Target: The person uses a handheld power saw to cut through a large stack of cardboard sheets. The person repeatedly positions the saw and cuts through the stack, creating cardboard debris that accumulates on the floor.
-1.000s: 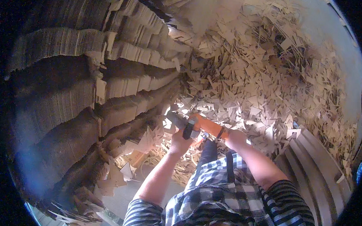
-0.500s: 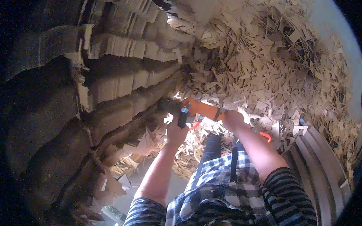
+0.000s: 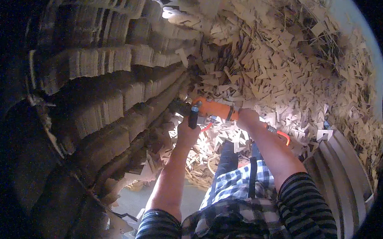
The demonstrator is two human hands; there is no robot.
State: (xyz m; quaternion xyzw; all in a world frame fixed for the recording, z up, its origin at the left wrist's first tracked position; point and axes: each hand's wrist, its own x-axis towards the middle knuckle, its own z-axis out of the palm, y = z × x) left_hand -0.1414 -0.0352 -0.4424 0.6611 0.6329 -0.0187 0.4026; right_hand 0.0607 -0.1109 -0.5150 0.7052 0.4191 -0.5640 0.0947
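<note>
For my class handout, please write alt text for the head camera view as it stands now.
A person's left hand grips the black handle of an orange tool, the right hand its rear end, beside layered brown stacks. Loose brown scraps heap up beyond and to the right.

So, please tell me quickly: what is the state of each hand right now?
Left hand: closed, holding the black handle at the front of the orange tool.
Right hand: closed around the orange tool's rear end.
</note>
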